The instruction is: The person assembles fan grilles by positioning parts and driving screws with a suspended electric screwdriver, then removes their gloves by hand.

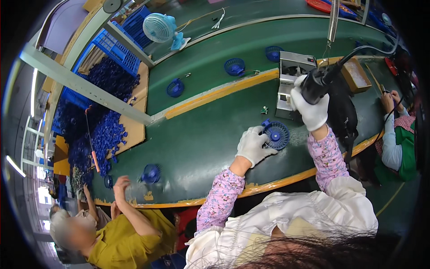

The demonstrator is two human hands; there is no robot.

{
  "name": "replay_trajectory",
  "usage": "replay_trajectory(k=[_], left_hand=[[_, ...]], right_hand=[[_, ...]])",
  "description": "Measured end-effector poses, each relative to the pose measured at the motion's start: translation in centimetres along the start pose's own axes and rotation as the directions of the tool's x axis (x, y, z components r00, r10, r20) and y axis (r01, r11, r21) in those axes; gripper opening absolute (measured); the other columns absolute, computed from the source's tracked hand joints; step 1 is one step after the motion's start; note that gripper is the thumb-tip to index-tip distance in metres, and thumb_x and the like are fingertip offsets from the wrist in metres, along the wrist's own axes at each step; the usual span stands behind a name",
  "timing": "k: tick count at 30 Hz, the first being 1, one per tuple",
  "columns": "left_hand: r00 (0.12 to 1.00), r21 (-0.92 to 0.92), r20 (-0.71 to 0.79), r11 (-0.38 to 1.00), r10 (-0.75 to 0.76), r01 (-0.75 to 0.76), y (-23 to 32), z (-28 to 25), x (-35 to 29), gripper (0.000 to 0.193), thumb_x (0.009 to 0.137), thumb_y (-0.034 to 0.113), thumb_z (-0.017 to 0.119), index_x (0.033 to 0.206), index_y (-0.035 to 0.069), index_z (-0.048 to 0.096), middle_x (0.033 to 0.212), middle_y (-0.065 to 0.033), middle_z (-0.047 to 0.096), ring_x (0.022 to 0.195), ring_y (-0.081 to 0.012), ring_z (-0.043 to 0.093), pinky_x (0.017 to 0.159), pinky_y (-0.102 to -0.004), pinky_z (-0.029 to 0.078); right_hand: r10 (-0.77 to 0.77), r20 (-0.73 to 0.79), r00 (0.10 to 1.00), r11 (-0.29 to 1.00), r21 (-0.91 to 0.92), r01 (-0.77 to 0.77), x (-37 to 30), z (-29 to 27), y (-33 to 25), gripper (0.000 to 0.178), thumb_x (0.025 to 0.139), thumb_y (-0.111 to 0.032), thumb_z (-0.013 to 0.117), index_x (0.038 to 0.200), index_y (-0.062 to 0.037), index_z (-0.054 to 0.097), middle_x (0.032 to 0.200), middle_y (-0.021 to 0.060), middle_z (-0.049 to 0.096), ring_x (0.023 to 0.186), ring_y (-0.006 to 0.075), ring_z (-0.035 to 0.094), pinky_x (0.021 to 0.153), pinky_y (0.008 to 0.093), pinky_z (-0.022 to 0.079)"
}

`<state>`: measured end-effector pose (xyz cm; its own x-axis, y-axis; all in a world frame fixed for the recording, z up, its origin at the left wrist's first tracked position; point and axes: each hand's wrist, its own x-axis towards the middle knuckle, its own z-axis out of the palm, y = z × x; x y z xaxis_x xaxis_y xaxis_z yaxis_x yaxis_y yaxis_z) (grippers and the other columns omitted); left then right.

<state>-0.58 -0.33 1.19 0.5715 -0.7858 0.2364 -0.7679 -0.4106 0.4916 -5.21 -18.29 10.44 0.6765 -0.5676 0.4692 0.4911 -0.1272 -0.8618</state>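
Note:
My left hand, in a white glove, grips the rim of a blue fan cage lying on the green bench. Its round slotted face points up. Raised above the bench to the right, my right hand, also gloved, is wrapped round a black electric screwdriver that hangs from a coiled spring. The tool's tip is hidden behind the glove. Just behind the fan cage stands a metal screw feeder, close beside my right hand. A small green circuit board lies on the bench left of the feeder.
Several blue fan cages rest on the green strip beyond the yellow-edged ledge. A cardboard box and a black bag are at the right. Blue parts are heaped at the left. Co-workers sit on both sides.

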Motion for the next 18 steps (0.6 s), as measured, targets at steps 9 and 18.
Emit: replay_trajectory(k=[9, 18], left_hand=[[0.996, 0.003, 0.073, 0.998, -0.059, 0.058, -0.1, 0.1, 0.3, 0.034, 0.056, 0.034, 0.079, 0.074, 0.008, 0.068, 0.101, -0.0098, 0.057, 0.099, -0.0294, 0.051, 0.085, -0.0392, 0.042], [0.997, -0.035, 0.061, 0.998, -0.057, 0.059, -0.3, 0.2, 0.3, 0.032, 0.057, 0.032, 0.08, 0.076, 0.009, 0.068, 0.099, -0.0088, 0.057, 0.097, -0.0289, 0.052, 0.085, -0.0379, 0.043]], right_hand=[[0.107, 0.288, 0.952, 0.994, -0.049, -0.097, -4.3, 3.0, 1.7, 0.026, 0.072, 0.008, 0.062, 0.093, -0.0033, 0.053, 0.079, 0.0014, 0.055, 0.067, 0.0082, 0.053, 0.06, 0.0231, 0.044], [0.119, 0.522, 0.845, 0.993, -0.045, -0.111, -3.8, 2.7, 3.4, 0.023, 0.07, 0.004, 0.064, 0.089, -0.0043, 0.055, 0.082, 0.0016, 0.055, 0.072, 0.0081, 0.053, 0.064, 0.0236, 0.044]])
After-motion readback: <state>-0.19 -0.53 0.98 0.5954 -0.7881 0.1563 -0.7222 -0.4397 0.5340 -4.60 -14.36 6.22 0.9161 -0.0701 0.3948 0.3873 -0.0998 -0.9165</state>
